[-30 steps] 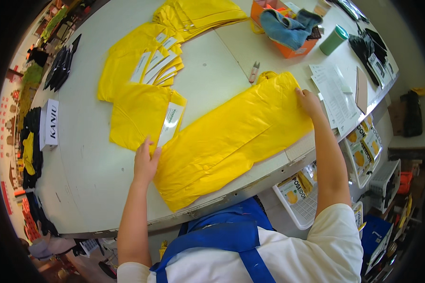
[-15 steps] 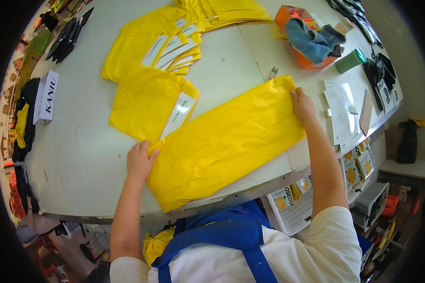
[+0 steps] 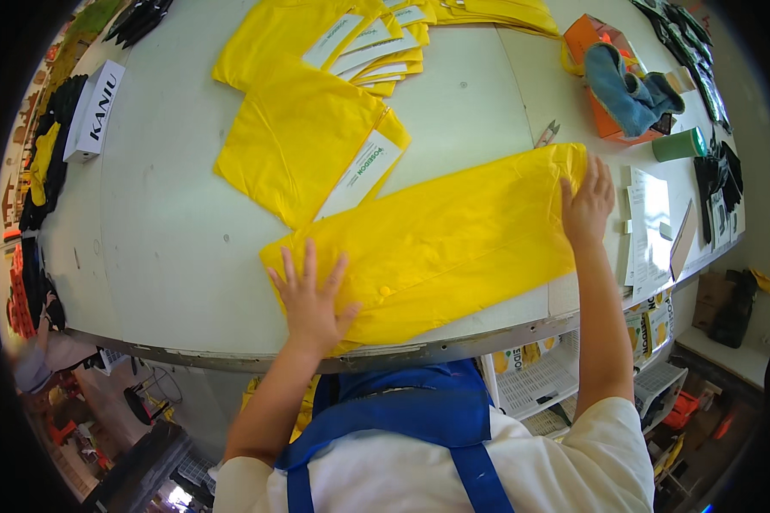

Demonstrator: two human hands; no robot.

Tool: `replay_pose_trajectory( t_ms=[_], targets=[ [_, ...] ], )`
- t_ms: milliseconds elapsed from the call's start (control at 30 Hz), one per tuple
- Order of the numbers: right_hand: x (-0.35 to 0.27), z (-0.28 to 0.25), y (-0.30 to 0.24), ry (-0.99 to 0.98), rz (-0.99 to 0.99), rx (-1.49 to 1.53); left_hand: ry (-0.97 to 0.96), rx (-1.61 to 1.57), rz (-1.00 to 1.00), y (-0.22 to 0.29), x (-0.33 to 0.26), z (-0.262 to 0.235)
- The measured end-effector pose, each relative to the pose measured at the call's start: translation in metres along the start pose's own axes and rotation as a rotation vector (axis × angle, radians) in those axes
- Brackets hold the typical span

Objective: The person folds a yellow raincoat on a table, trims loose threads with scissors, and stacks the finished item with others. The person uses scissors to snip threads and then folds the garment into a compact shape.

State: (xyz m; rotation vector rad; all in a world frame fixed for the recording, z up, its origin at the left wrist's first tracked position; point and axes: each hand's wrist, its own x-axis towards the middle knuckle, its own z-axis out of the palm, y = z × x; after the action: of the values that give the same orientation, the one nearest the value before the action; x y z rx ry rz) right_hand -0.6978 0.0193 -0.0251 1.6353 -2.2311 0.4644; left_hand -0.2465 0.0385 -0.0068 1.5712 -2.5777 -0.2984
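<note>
A long, folded yellow garment (image 3: 462,235) of smooth fabric lies flat along the near side of the table, with a round snap near its lower left. My left hand (image 3: 310,306) rests palm down on its left end, fingers spread. At the right end my right hand (image 3: 585,209) lies along the edge, fingers stretched and thumb apart. Just beyond the garment's left part is another folded yellow garment (image 3: 295,145) with a white card (image 3: 361,175) tucked into it. Small thread snips (image 3: 547,133) sit behind the right end.
More folded yellow garments (image 3: 496,13) with white cards lie at the back. On the right stand an orange box (image 3: 609,124) holding a blue denim cloth (image 3: 620,90), a green cylinder (image 3: 680,145) and paper sheets (image 3: 650,222). A white basket (image 3: 539,389) sits below the table edge (image 3: 453,349).
Both hands have let go of the garment's ends and now lie on it with fingers extended. Its left end lies flatter and no longer hangs toward the table edge. The view has shifted.
</note>
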Motion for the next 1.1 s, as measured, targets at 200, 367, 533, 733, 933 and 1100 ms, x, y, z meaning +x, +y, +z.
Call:
replay_pose_trajectory(
  t_ms=[200, 367, 533, 733, 933, 1100],
  targets=[
    [-0.026, 0.028, -0.015, -0.372, -0.055, -0.168, 0.034, -0.039, 0.042, -0.001, -0.005, 0.043],
    [-0.019, 0.012, -0.029, -0.514, 0.002, -0.236, 0.119, -0.174, -0.106, -0.013, -0.021, 0.031],
    [-0.051, -0.059, -0.14, -0.476, -0.114, 1.11, 0.077, -0.949, -0.974, -0.053, -0.058, 0.021],
    [-0.097, -0.014, -0.176, -0.632, -0.001, 1.073, -0.089, -1.799, -0.85, -0.036, -0.037, -0.06],
    [-0.094, 0.006, -0.157, -0.725, 0.36, 1.847, -0.213, -1.909, -0.418, 0.119, 0.053, -0.15],
    [-0.088, 0.008, -0.138, -0.581, 0.677, 2.057, -0.465, -1.969, -0.383, 0.249, 0.157, -0.096]
  ],
)
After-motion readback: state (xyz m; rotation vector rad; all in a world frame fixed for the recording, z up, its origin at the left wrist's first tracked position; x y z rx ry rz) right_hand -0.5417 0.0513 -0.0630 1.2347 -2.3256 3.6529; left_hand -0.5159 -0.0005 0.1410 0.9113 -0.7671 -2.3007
